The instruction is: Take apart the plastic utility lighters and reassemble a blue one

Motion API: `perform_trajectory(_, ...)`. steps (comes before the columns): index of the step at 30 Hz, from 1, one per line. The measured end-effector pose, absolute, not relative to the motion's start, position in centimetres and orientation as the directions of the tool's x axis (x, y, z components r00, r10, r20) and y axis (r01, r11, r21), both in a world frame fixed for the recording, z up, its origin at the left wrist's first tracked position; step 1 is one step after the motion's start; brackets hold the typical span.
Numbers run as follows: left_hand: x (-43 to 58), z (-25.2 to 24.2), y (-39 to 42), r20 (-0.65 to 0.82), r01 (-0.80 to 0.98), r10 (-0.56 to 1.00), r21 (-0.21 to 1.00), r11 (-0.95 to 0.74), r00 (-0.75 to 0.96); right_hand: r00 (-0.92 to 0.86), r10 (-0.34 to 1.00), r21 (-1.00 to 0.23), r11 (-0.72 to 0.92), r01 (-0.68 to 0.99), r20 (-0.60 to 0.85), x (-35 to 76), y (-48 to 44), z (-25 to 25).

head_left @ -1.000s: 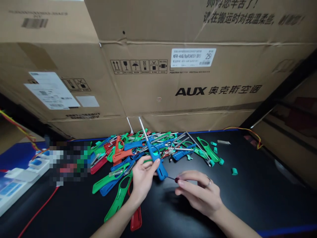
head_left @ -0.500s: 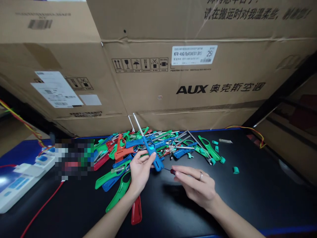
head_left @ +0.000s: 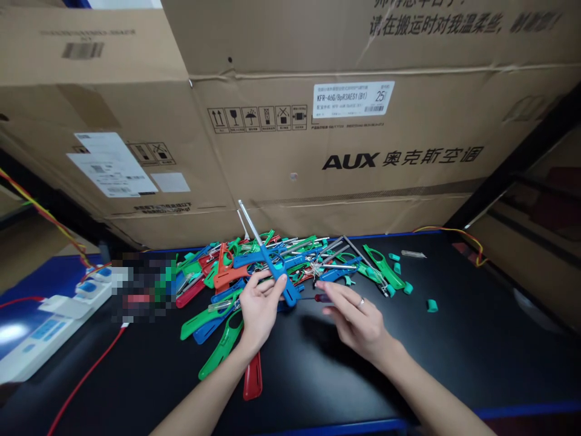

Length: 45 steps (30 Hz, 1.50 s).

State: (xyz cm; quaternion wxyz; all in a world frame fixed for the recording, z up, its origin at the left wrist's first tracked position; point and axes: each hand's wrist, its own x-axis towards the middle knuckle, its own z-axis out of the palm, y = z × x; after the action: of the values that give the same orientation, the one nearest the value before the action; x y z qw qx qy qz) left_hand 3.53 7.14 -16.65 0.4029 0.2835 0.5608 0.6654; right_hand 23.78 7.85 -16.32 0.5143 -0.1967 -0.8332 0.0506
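Note:
My left hand [head_left: 262,307] is closed around a blue long-necked gas lighter [head_left: 284,287], whose metal tube points up and away to the left. In my right hand [head_left: 358,321], which wears a ring, is a small screwdriver [head_left: 322,298] with a dark red handle. The screwdriver's thin shaft reaches left to the lower end of the lighter; whether its tip sits inside or only touches is too small to tell. Behind both hands lies a heap of green, blue, red and orange lighter shells [head_left: 227,280], mixed with metal tubes and thin wires.
A large cardboard box [head_left: 272,181] stands along the back of the black table [head_left: 481,363]. Small green plastic caps [head_left: 432,306] are scattered at the right, near a clear pointed piece [head_left: 413,254]. A white power strip [head_left: 49,330] with a red cable [head_left: 86,375] lies at the left.
My right hand has shifted slightly up and left, and the screwdriver now lies flatter against the lighter's end. My left hand still grips the lighter. The camera view has moved a little.

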Motion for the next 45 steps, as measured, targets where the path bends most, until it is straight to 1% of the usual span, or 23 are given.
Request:
perform_trajectory(3,3.6,-16.6,7.1,-0.045,-0.201,0.85,0.977,-0.072,-0.524,-0.424,0.346,-0.275,0.936,0.22,0.837,23.7,7.9,-16.7)
perform_trajectory(6,3.7,-16.7,6.9,-0.05,-0.206,0.861,0.977,-0.064,-0.505,-0.339,0.357,-0.277,0.924,0.263,0.871,23.4,7.7,-17.1)
perform_trajectory(8,3.9,-16.7,6.7,-0.057,-0.219,0.876,0.974,-0.057,-0.48,-0.317,0.374,-0.29,0.915,0.282,0.872,23.3,7.5,-17.2)
perform_trajectory(11,4.1,-16.7,6.6,-0.061,-0.234,0.887,0.971,-0.054,-0.457,-0.335,0.359,-0.304,0.93,0.204,0.871,23.3,7.5,-16.9)
perform_trajectory(13,4.1,-16.7,6.5,-0.064,-0.236,0.888,0.97,-0.051,-0.456,-0.311,0.338,-0.301,0.94,0.163,0.888,23.3,7.5,-16.7)
perform_trajectory(15,4.1,-16.7,6.6,-0.068,-0.236,0.889,0.971,-0.046,-0.452,-0.281,0.34,-0.3,0.938,0.175,0.897,23.3,7.5,-16.6)
perform_trajectory(17,4.1,-16.8,6.6,-0.071,-0.238,0.889,0.97,-0.044,-0.453,-0.308,0.368,-0.319,0.927,0.199,0.877,23.4,7.4,-16.5)
perform_trajectory(20,4.1,-16.8,6.7,-0.07,-0.237,0.877,0.97,-0.051,-0.475,-0.345,0.384,-0.342,0.922,0.179,0.856,23.6,7.3,-16.4)
perform_trajectory(23,4.1,-16.9,6.7,-0.07,-0.233,0.868,0.971,-0.054,-0.492,-0.298,0.385,-0.332,0.919,0.213,0.874,23.6,7.3,-16.3)
perform_trajectory(25,4.0,-16.9,6.7,-0.069,-0.231,0.868,0.971,-0.054,-0.491,-0.297,0.392,-0.334,0.914,0.228,0.871,23.6,7.3,-16.4)
perform_trajectory(28,3.9,-16.8,6.7,-0.06,-0.224,0.865,0.973,-0.062,-0.499,-0.329,0.391,-0.344,0.919,0.194,0.86,23.4,7.2,-16.5)
perform_trajectory(33,3.7,-16.9,6.8,-0.063,-0.219,0.857,0.974,-0.059,-0.512,-0.293,0.432,-0.356,0.892,0.28,0.853,23.3,7.1,-16.4)
perform_trajectory(37,3.4,-17.0,7.0,-0.049,-0.198,0.835,0.978,-0.073,-0.547,-0.387,0.456,-0.374,0.887,0.271,0.801,23.7,7.6,-16.2)
perform_trajectory(42,2.6,-17.3,7.6,-0.006,-0.152,0.787,0.982,-0.111,-0.617,-0.427,0.504,-0.353,0.852,0.385,0.75,23.8,7.7,-16.4)
perform_trajectory(45,2.4,-17.6,7.8,0.026,-0.116,0.779,0.985,-0.127,-0.626,-0.46,0.548,-0.382,0.829,0.408,0.698,23.4,7.5,-16.5)
